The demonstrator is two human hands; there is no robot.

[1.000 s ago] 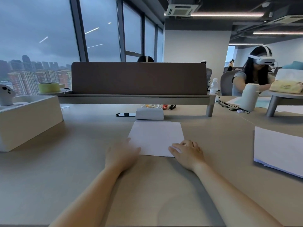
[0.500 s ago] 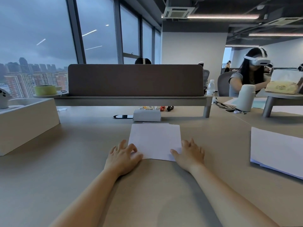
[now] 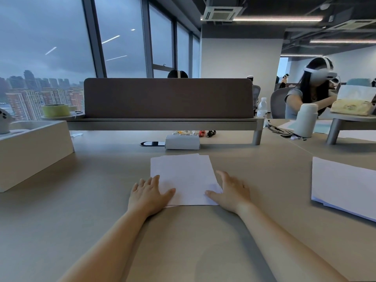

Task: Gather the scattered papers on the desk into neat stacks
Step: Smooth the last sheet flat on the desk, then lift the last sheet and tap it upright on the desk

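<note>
Far off to the left of my left hand, a big beige box (image 3: 34,151) sits on the tabletop (image 3: 101,190), with a green tape roll (image 3: 56,110) on the shelf beyond it. Nothing lies between that box and my hand.

My left hand (image 3: 149,195) is flat, fingers loosely spread along the left edge of the paper stack (image 3: 183,176), thumb resting on its near left corner. The stack lies right between my two hands. Its sheets are not quite square: the far edges are fanned a little, and one corner pokes out by my right thumb. Straight beyond my fingertips, a small white box (image 3: 182,141) stands just past the stack's far edge, and behind it the brown partition (image 3: 167,97) closes off the view.

My right hand (image 3: 232,192) is flat too, fingers straight beside the right edge, thumb laid on the near right corner.

Well to the right of that hand lies a second paper stack (image 3: 343,186), apart from mine, with a white tumbler (image 3: 305,121) farther back.

A second ago my right fingers were curled on the corner. Now both hands have opened out and flank the stack's sides.
</note>
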